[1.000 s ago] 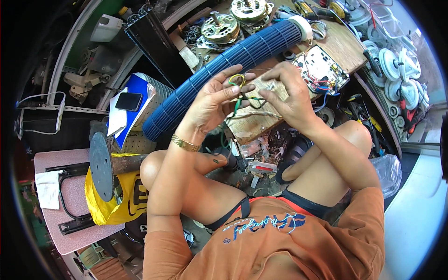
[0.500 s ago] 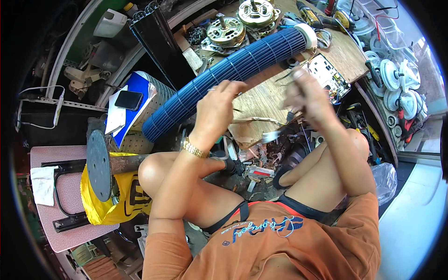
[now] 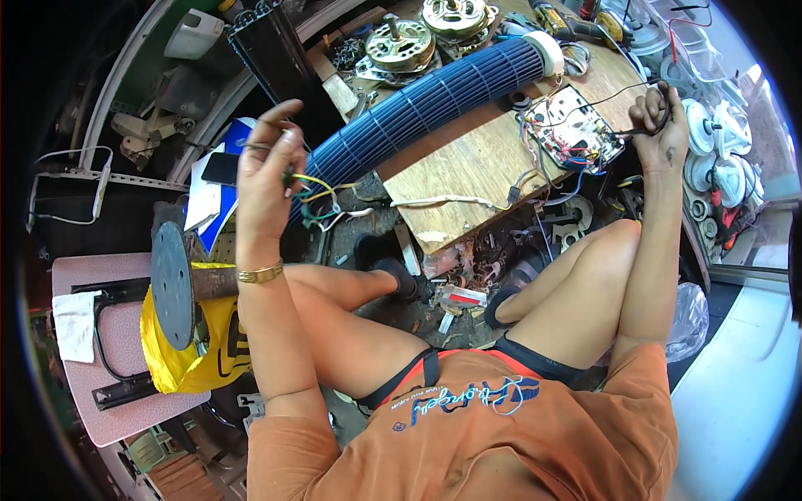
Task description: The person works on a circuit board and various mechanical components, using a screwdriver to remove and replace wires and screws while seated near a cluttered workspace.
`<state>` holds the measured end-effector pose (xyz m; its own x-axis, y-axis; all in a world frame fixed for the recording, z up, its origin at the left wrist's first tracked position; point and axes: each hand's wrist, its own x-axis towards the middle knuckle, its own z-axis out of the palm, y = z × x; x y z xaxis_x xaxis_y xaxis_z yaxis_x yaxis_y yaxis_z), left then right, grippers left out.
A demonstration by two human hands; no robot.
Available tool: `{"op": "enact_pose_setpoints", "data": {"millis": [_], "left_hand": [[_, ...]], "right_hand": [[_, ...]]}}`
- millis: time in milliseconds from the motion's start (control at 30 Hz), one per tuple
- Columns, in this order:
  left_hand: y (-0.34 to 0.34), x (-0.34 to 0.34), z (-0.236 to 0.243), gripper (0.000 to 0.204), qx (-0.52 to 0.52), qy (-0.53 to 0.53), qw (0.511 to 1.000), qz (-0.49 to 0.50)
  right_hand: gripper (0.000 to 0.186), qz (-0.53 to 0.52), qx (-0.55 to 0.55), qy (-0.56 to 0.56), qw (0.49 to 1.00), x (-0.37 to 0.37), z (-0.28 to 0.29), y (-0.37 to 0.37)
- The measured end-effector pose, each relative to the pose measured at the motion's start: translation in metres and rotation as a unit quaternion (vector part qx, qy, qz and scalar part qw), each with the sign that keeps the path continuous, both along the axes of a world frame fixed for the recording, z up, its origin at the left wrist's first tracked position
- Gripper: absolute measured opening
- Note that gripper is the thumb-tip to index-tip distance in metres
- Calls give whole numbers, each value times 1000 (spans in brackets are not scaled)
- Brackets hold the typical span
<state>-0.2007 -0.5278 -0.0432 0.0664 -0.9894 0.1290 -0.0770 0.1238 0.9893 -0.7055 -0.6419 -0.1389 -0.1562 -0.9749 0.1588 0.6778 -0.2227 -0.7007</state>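
Observation:
My left hand (image 3: 269, 171) is raised at the left of the wooden tabletop, with its thumb and fingers closed. Green, yellow and white wires (image 3: 322, 199) come out of its grip and hang loose to the right. Over on the right, my right hand (image 3: 660, 129) is closed around a dark wire (image 3: 614, 97), whose thin curve runs back toward the circuit board (image 3: 576, 121). The board lies near the table's right edge with several coloured wires on it. A long blue cylindrical fan wheel (image 3: 434, 104) with a white end lies diagonally between my hands.
Two round metal motors (image 3: 399, 46) and a yellow-and-black power drill (image 3: 558, 25) are at the back of the wooden tabletop (image 3: 455, 184). White plastic parts (image 3: 702, 125) pile up at the right. Beside my left arm are a round metal plate (image 3: 173, 285) and a yellow bag (image 3: 219, 330).
My hands have moved widely apart, the left going left and the right going right. Coloured wires now show at my left hand, and a dark wire stretches from the board to my right.

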Motion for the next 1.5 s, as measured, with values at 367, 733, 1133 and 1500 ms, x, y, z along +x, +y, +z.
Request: {"op": "enact_pose_setpoints", "data": {"millis": [367,733,1133,1500], "left_hand": [[19,19,25,26,75,516,848,-98],[39,-42,50,17,-17,580,808,-98],[89,-93,-45,103,-188,-194,959,-89],[72,19,4,40,126,-169,947,-242]], "right_hand": [[73,-383,-170,645,639,75,-1,7],[49,336,-56,428,837,253,-22,141],[29,320,50,28,946,266,49,146],[31,472,46,256,842,210,39,110]]}}
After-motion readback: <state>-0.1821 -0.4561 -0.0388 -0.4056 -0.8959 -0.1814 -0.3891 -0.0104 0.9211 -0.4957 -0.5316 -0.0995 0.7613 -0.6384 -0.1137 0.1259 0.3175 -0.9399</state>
